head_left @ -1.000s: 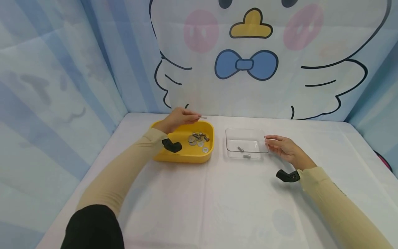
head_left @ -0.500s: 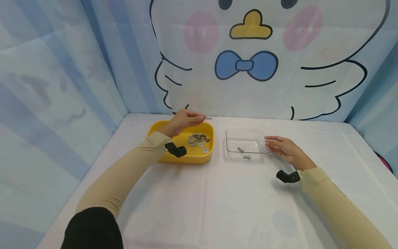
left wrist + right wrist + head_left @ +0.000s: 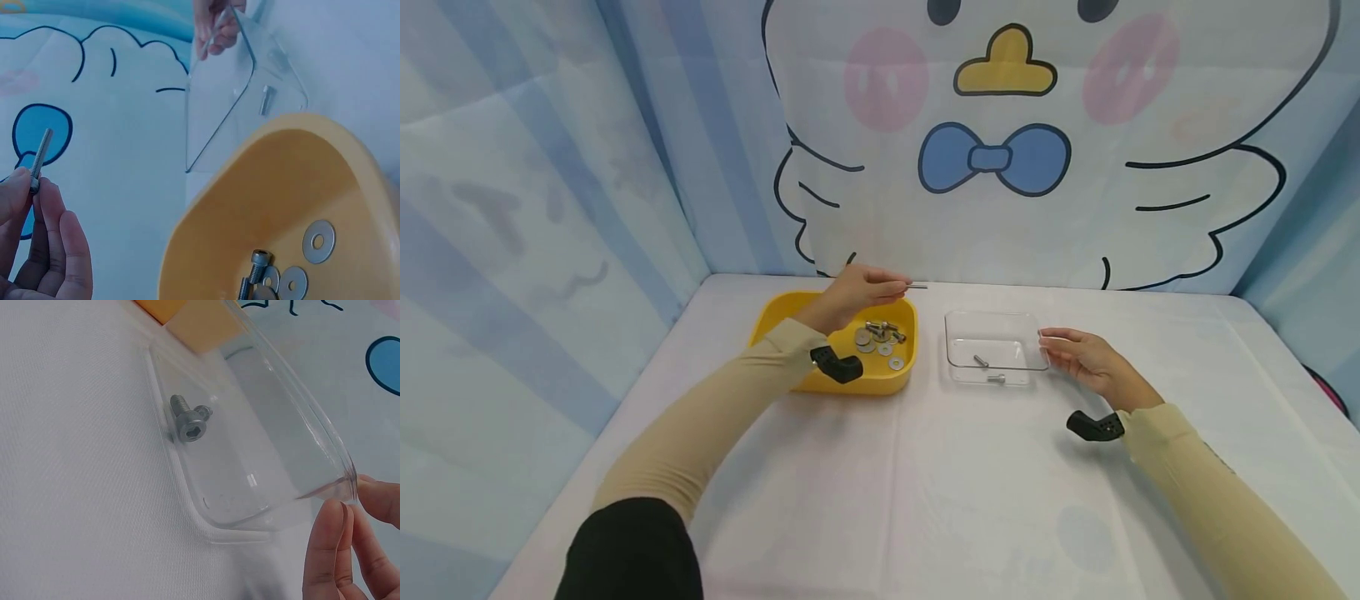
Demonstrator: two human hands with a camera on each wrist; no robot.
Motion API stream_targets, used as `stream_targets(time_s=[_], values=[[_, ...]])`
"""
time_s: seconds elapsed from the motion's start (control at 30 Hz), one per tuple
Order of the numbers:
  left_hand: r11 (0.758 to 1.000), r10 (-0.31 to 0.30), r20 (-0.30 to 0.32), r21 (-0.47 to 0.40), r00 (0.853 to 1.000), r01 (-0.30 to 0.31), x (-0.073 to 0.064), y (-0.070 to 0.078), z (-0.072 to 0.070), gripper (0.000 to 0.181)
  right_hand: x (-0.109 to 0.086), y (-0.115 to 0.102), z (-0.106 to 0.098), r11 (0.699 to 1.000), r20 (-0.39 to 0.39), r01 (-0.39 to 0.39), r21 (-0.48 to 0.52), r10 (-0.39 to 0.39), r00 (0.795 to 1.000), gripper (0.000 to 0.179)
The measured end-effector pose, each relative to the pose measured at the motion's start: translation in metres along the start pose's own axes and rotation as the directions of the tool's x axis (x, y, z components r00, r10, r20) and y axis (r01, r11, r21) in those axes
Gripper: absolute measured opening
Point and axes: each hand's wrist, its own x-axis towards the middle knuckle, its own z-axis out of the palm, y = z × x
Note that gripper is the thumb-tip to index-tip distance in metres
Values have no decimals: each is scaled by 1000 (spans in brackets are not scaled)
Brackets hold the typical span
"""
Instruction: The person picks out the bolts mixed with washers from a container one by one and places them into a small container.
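Observation:
Thumb and fingertips of my left hand (image 3: 867, 293) pinch a long metal bolt (image 3: 41, 153) by its head end. In the head view the hand is above the back of the yellow tray (image 3: 850, 383), and the bolt's shank points right. My right hand (image 3: 1088, 362) pinches the right wall of a clear plastic box (image 3: 992, 321) between thumb and fingers. Inside the box lie two bolts; the right wrist view shows the nearer socket-head bolt (image 3: 190, 425) with the other partly behind it. Several bolts (image 3: 883, 327) and flat washers (image 3: 319, 242) lie in the yellow tray.
The yellow tray and the clear box stand side by side on the white tablecloth (image 3: 970, 483), with a narrow gap between them. A patterned curtain (image 3: 880, 208) hangs right behind the table's back edge. Black wrist cameras (image 3: 1093, 426) sit on both wrists.
My left hand has moved right with the bolt, from above the tray's back left toward its right side. My right hand and the clear box have stayed in place.

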Motion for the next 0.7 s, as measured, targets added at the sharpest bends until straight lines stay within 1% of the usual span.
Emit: stream_targets(time_s=[0.13, 0.27, 0.47, 0.7], values=[[1000, 3, 13, -16, 1000, -3, 0, 3, 7, 33, 1, 1, 0, 1000, -6, 0, 3, 0, 1000, 18], [1000, 15, 23, -5, 1000, -15, 0, 4, 14, 33, 1, 1, 1, 1000, -13, 9, 11, -8, 1000, 20], [1000, 22, 52, 0, 998, -22, 5, 4, 22, 34, 2, 1, 1, 1000, -8, 16, 21, -16, 1000, 21], [1000, 15, 70, -27, 997, -13, 10, 3, 34, 33, 1, 0, 0, 999, 4, 16, 37, -16, 1000, 21]])
